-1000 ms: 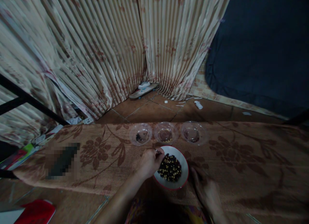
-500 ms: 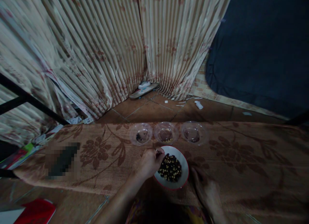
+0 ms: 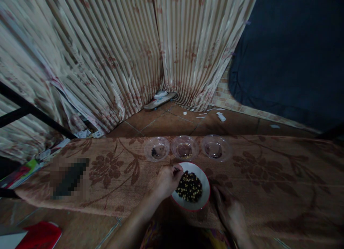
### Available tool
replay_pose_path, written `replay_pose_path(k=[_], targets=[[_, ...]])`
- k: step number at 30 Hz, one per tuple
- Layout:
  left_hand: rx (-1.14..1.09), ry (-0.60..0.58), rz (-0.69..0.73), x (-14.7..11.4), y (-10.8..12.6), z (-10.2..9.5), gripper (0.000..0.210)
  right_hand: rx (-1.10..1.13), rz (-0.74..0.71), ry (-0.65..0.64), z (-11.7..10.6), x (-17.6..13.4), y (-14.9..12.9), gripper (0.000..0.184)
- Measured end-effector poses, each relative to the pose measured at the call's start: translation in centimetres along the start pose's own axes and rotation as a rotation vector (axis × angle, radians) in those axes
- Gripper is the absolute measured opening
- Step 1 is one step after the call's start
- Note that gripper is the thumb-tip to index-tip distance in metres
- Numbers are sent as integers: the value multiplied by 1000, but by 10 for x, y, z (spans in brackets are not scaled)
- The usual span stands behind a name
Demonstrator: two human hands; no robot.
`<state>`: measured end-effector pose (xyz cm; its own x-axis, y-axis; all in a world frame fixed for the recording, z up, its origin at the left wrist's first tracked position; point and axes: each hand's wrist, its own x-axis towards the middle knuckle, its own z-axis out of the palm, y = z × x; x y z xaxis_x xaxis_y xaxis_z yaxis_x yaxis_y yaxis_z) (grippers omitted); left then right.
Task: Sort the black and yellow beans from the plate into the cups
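The left hand is at the rim of a bowl of beans. The right hand is just beside — whether either is closed, I cannot tell.

This looks like a home: long striped curtains with flowers, a skateboard on the tiled floor, and a flower-patterned cloth spread in front.

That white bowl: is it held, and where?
The left hand is at the bowl's left rim; whether it grips cannot be told. The right hand is apart.
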<state>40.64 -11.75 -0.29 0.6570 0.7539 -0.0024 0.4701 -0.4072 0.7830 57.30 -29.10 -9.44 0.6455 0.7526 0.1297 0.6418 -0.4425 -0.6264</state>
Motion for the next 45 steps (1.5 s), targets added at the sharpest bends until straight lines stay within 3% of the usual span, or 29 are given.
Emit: replay_pose_path(k=[16, 28, 31, 37, 45], targets=[[-79, 53, 59, 4, 3, -13, 18, 20, 32, -25, 1, -1, 2, 44], [-139, 259, 103, 51, -2, -24, 13, 28, -10, -3, 2, 0, 5, 43], [-127, 210, 93, 43, 2, -21, 15, 17, -12, 1, 2, 0, 4, 43], [-59, -27, 92, 18, 12, -14, 18, 5, -18, -7, 3, -1, 4, 43], [-9, -21, 34, 12, 8, -2, 16, -10, 28, -33, 2, 0, 3, 44]])
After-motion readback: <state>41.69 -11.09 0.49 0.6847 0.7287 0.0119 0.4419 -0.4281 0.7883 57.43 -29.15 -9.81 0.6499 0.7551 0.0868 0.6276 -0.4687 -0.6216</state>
